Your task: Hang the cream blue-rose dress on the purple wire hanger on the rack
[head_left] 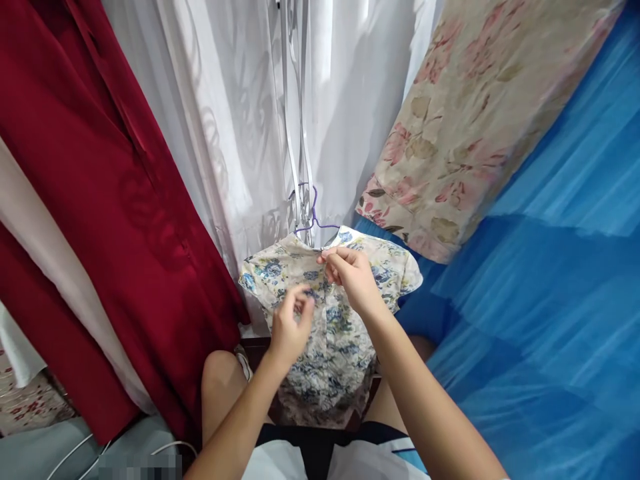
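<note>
A cream dress with blue flowers (345, 327) hangs in front of me on a purple hanger (316, 217), its lower part down between my knees. A seam runs down its middle. At the top of that seam, my right hand (350, 270) pinches the dress by the neckline; what exactly lies between the fingertips is too small to make out. Lower and to the left, my left hand (294, 323) is held just in front of the dress, thumb and fingers bent but apart, with nothing seen in them. Its fingertips are slightly blurred.
White straps (295, 100) hang down to the hanger before a white curtain-like cloth (350, 120). Long red fabric (125, 200) hangs at left. Floral cloth (450, 153) and blue tulle (540, 320) hang close at right. A white cable (173, 445) lies at lower left.
</note>
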`<move>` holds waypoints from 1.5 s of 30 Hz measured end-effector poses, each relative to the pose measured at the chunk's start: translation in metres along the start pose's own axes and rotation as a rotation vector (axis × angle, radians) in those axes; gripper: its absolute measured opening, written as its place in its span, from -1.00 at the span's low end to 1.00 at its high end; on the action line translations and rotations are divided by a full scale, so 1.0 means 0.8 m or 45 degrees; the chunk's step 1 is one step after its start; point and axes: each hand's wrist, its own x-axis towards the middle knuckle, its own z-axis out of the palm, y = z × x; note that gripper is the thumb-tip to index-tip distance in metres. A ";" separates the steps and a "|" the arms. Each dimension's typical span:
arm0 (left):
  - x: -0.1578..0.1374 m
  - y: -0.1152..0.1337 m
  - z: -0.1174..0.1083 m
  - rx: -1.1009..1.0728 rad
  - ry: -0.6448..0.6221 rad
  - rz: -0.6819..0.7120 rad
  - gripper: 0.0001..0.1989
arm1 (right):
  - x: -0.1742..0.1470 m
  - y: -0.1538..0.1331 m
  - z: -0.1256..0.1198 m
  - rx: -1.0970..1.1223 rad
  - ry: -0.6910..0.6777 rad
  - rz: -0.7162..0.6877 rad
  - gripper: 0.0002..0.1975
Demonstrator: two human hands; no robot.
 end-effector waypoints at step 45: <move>-0.032 0.001 0.054 -0.697 -0.098 -0.333 -0.75 | -0.159 0.179 -0.072 -0.464 0.544 0.058 -0.51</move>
